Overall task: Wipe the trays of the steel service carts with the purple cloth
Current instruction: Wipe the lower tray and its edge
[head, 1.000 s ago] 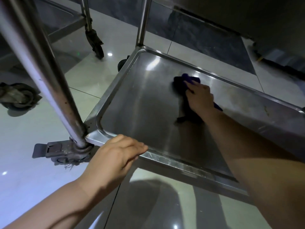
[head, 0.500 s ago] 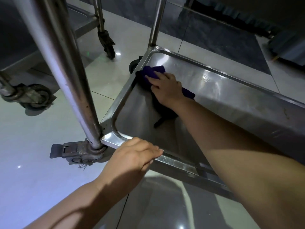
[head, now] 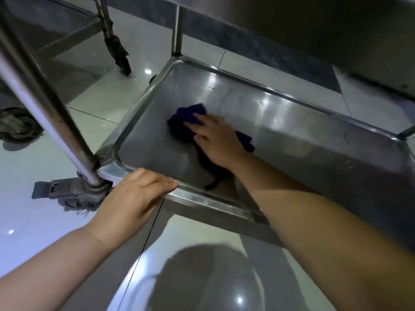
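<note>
The bottom steel tray [head: 292, 122] of a service cart fills the middle of the head view, low above the floor. A purple cloth [head: 188, 115] lies bunched on the tray's left half. My right hand [head: 215, 140] lies flat on the cloth with straight fingers and presses it down; part of the cloth is hidden under the palm. My left hand [head: 132, 200] rests on the tray's near rim beside the near left corner post [head: 45, 102], its fingers bent over the edge.
The cart's braked caster [head: 67, 191] sits under the near left post. A second steel cart [head: 74, 34] with a black caster [head: 121, 57] stands at the back left, another wheel [head: 18, 126] at far left. An upper tray [head: 314, 30] overhangs at top right. Glossy tiled floor all around.
My right hand first slid the cloth toward the tray's far left corner, then back toward the middle of its left half. The left hand stayed on the near rim.
</note>
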Available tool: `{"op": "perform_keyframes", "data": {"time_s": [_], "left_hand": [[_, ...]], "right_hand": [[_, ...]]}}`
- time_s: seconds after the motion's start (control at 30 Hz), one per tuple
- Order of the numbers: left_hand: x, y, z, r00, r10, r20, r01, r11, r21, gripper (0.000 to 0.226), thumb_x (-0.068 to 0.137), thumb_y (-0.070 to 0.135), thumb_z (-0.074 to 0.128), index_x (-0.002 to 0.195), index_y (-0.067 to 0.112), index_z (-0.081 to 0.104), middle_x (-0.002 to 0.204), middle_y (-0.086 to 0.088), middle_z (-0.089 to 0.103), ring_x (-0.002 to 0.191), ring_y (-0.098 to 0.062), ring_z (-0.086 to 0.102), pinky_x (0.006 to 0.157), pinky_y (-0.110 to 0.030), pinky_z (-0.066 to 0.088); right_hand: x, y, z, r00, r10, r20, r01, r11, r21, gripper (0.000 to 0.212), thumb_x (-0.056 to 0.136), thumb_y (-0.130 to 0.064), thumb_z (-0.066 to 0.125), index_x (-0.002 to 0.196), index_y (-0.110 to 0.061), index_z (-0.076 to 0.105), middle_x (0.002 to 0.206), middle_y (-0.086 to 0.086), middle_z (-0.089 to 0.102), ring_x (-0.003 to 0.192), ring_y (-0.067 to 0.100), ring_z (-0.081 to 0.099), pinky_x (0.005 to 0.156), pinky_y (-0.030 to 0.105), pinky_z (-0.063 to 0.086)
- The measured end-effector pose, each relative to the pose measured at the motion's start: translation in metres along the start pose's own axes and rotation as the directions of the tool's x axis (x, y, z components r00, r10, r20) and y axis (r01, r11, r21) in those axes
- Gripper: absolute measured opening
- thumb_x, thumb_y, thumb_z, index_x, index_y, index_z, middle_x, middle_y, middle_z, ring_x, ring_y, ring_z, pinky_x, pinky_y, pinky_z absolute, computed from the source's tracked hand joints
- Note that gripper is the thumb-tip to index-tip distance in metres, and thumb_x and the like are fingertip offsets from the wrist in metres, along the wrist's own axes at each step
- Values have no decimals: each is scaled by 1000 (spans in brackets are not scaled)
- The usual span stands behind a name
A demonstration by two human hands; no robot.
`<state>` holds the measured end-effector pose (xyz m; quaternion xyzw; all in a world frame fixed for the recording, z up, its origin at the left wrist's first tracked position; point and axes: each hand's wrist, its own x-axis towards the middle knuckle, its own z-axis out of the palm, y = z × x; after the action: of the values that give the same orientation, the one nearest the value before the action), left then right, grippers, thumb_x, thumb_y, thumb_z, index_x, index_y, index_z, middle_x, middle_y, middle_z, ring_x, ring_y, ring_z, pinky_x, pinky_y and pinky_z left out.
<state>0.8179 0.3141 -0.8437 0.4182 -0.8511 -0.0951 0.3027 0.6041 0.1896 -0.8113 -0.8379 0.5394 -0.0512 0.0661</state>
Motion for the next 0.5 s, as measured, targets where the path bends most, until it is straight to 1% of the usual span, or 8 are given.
{"op": "perform_keyframes", "data": {"time_s": [0.07, 0.1, 0.17, 0.23, 0.3, 0.33, 0.43, 0.5], "left_hand": [[1, 5, -2, 1000, -7, 12, 7, 1000, 5, 53, 102, 37, 26, 107, 10, 71, 101, -2, 68, 90, -17, 51, 81, -19, 37], [2, 7, -3, 1000, -10, 20, 10, 1000, 11, 52, 102, 37, 28, 107, 9, 71, 100, -3, 68, 90, -17, 50, 81, -18, 36], [3, 9, -4, 999, -11, 33, 10, 999, 35, 39, 96, 29, 40, 107, 8, 71, 99, -4, 68, 90, -17, 50, 79, -15, 33], [4, 10, -6, 999, -7, 39, 5, 999, 48, 38, 91, 26, 42, 107, 8, 71, 99, -4, 68, 90, -17, 49, 78, -13, 30], [4, 11, -7, 999, 2, 43, -4, 999, 40, 44, 96, 34, 37, 108, 7, 71, 99, -4, 68, 90, -17, 49, 77, -14, 31], [3, 11, -7, 999, 4, 40, -5, 999, 36, 45, 96, 34, 37, 108, 7, 71, 99, -5, 68, 89, -18, 49, 77, -16, 32], [1, 13, -5, 1000, -24, 0, 24, 999, 34, 40, 89, 27, 42, 106, 7, 72, 98, -6, 70, 89, -18, 50, 74, -17, 32], [0, 13, -4, 999, -40, -25, 41, 999, 16, 39, 87, 26, 44, 104, 7, 73, 97, -5, 70, 90, -17, 51, 75, -17, 33]], "right_hand": [[-15, 40, -6, 983, 181, -41, -181, 983, 4, 43, 102, -29, 38, 144, -37, 40, 156, -4, 30, 139, 29, 26, 113, 40, 23], [-27, 60, -9, 961, 271, -54, -270, 963, 17, 42, 103, -30, 36, 144, -36, 40, 156, -3, 30, 139, 28, 25, 113, 41, 23], [-55, 94, -19, 911, 405, -84, -403, 914, 41, 42, 103, -29, 36, 144, -34, 41, 155, 0, 32, 138, 29, 27, 113, 43, 25], [-84, 122, -26, 862, 495, -109, -492, 869, 52, 42, 101, -31, 38, 142, -29, 46, 152, 4, 37, 136, 32, 33, 111, 45, 29], [-112, 148, -28, 806, 580, -113, -577, 814, 64, 48, 97, -40, 32, 141, -27, 48, 150, 6, 41, 135, 33, 36, 111, 48, 30], [-125, 159, -29, 770, 628, -115, -624, 778, 72, 50, 96, -40, 31, 142, -27, 47, 151, 7, 40, 136, 34, 35, 113, 48, 28], [-161, 169, -34, 659, 740, -135, -740, 670, 59, 45, 102, -26, 34, 147, -27, 38, 155, 8, 32, 140, 34, 27, 115, 46, 23], [-170, 156, -35, 587, 800, -123, -802, 596, 46, 47, 104, -27, 31, 150, -29, 31, 158, 7, 24, 141, 34, 22, 115, 48, 22]]}}
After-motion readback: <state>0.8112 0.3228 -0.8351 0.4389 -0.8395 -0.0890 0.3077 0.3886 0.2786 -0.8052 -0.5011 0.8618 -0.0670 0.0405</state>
